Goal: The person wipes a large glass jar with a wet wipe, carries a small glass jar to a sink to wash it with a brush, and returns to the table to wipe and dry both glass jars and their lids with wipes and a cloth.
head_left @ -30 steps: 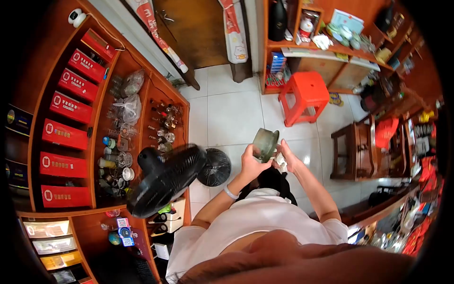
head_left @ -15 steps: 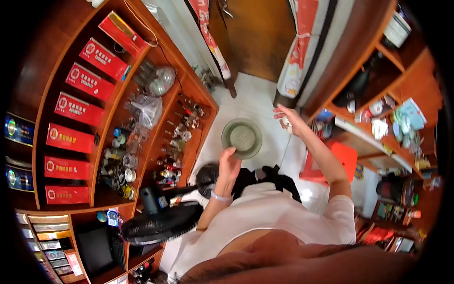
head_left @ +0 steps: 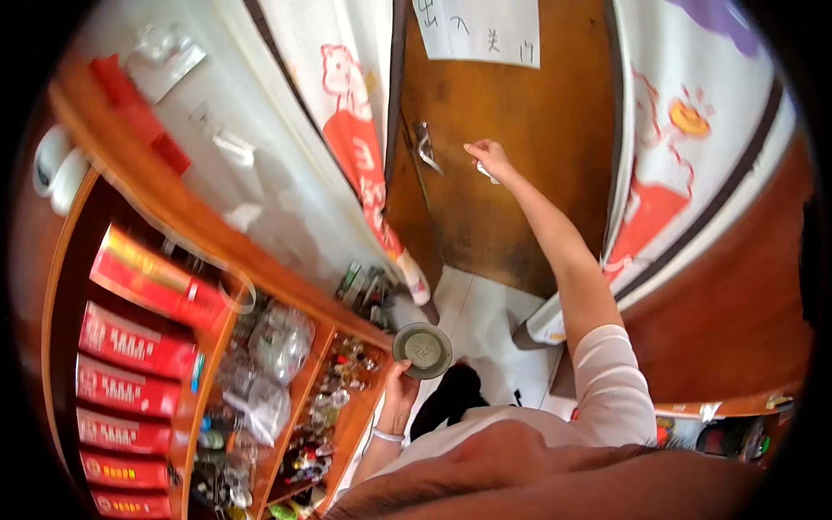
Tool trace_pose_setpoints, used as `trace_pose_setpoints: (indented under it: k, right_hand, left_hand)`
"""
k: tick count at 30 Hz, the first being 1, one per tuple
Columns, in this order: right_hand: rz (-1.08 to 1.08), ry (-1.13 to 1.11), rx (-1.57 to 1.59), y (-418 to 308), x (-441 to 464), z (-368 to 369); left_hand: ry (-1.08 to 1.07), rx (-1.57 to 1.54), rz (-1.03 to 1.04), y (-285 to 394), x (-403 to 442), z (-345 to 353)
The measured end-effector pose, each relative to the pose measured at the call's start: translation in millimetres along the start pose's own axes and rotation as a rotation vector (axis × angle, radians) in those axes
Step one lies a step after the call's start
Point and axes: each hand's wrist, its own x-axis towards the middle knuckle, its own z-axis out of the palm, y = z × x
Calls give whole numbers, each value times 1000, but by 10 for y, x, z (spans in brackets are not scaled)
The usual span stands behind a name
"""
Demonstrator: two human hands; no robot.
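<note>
Head view: stretches the right hand (head_left: 489, 159) forward on a nearly straight arm, with fingers curled on a crumpled white wad (head_left: 486, 174), near but apart from the silver metal lever handle (head_left: 425, 149), slanting down rightward on the brown wooden door (head_left: 529, 165). Holds low in the left hand (head_left: 397, 397), thumb over the rim, a round grey-green dish (head_left: 422, 351), tipping its patterned face upward. Reads "出入关门" on a white paper sheet (head_left: 478, 31); cannot make out lettering on the red oblong boxes (head_left: 130, 385).
</note>
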Motion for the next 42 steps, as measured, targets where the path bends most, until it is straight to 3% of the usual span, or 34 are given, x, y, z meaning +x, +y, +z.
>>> trace_pose_setpoints:
  k: [2, 5, 8, 13, 16, 19, 20, 24, 26, 27, 30, 32, 34, 40, 42]
  right_hand:
    - [-176, 225, -447, 107, 648, -198]
    - [-116, 154, -606, 68, 1027, -583]
    - [-196, 77, -423, 82, 1152, -832]
    - [-230, 62, -523, 132, 1380, -934]
    - [-100, 47, -529, 215, 1684, -1022]
    - [152, -137, -375, 256, 1997, -983]
    - [241, -250, -379, 361, 2171, -977]
    - [113, -253, -567, 1294, 2973, -884]
    - [222, -335, -535, 1615, 3271, -885]
    - [242, -300, -516, 1713, 3401, -894]
    - [210, -236, -334, 1945, 3916, -1037]
    - [322, -225, -221, 2174, 4237, -1088]
    - [195, -160, -176, 2492, 4413, -1273]
    - [416, 5, 100, 2818, 4651, -1848]
    - [436, 146, 4, 2732, 4660, -1888]
  left_hand:
    - [-49, 2, -82, 176, 508, 460]
    - [-42, 13, -170, 367, 1389, 847]
    - [-108, 93, -248, 548, 2126, 1574]
    - [-140, 132, -405, 588, 3151, 2076]
    - [-168, -8, -389, 557, 3667, 2303]
    - [-157, -57, -281, 513, 4121, 2485]
    - [-154, -78, -279, 497, 4237, 2609]
    - [-112, -9, -222, 401, 4772, 3006]
    - [-132, -62, -186, 342, 4972, 3090]
    - [16, -51, -172, 330, 5101, 3046]
    - [-67, -144, -169, 358, 5455, 3126]
    - [-7, -118, -149, 395, 5738, 3104]
    - [74, -94, -174, 401, 6088, 3002]
    - [81, -174, -142, 154, 7840, 2975]
    - [-14, -239, -135, 61, 8613, 2956]
